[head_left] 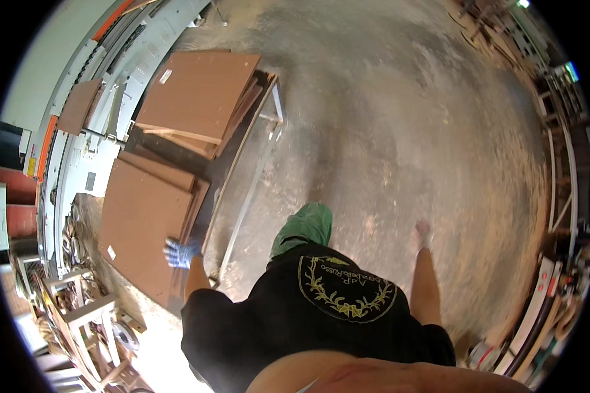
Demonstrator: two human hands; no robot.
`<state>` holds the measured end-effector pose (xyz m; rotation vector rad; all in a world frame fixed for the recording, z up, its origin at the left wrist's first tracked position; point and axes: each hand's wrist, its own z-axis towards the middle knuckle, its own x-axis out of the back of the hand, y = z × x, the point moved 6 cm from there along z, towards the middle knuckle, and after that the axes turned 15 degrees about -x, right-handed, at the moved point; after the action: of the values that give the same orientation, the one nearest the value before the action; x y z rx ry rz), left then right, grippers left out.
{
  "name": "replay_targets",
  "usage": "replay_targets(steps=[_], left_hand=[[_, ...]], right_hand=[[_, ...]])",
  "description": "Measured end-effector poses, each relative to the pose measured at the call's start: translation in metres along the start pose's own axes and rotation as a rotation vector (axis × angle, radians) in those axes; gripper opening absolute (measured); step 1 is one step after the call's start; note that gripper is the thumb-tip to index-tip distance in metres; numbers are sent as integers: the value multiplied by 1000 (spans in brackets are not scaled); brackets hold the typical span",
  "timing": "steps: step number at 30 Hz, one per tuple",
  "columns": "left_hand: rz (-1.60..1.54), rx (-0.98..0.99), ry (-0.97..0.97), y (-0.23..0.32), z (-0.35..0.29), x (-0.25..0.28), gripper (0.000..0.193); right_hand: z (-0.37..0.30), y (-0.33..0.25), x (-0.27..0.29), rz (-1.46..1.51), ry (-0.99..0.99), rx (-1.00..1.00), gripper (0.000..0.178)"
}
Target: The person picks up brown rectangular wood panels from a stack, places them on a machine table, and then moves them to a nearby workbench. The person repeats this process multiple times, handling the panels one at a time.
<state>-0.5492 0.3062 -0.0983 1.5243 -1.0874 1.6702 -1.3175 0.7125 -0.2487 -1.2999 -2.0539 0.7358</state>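
Observation:
My left hand (182, 253), in a blue and white glove, rests at the right edge of a stack of brown panels (137, 223). Its fingers are spread across the top panel, which has a small white label near its left corner. Farther off, a second stack of brown panels (200, 95) lies on the same low table (219, 171), its boards slightly fanned out. My right hand (422, 236) hangs out to the right over the concrete floor, touching nothing I can see. Motion smears its fingers.
A long white and orange machine (115, 85) runs along the left, with a smaller brown panel (80, 106) on it. A wooden frame (88, 311) stands at the lower left. Racks and equipment (557, 150) line the right side beyond the concrete floor (373, 118).

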Motion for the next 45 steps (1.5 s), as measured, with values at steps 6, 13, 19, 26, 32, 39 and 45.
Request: replay_targets(steps=[6, 13, 19, 26, 32, 39, 45], left_hand=[[-400, -314, 264, 175, -57, -23, 71], [-673, -1089, -1040, 760, -43, -67, 63], [-1087, -1301, -618, 1218, 82, 103, 54], [-714, -751, -926, 1347, 160, 9, 45], [-520, -488, -990, 1485, 269, 3, 43], [-805, -816, -823, 1944, 440, 97, 41], [-1243, -1155, -602, 2376, 504, 281, 49]], right_hand=[[113, -369, -228, -13, -264, 473, 34], [257, -192, -202, -860, -172, -267, 35], [445, -313, -244, -1004, -73, -473, 35], [794, -689, -450, 452, -253, -76, 35], [833, -1085, -786, -138, -482, 202, 32], [1020, -1085, -788, -1221, -145, 52, 54], [1201, -1189, -805, -1633, -198, -57, 41]])
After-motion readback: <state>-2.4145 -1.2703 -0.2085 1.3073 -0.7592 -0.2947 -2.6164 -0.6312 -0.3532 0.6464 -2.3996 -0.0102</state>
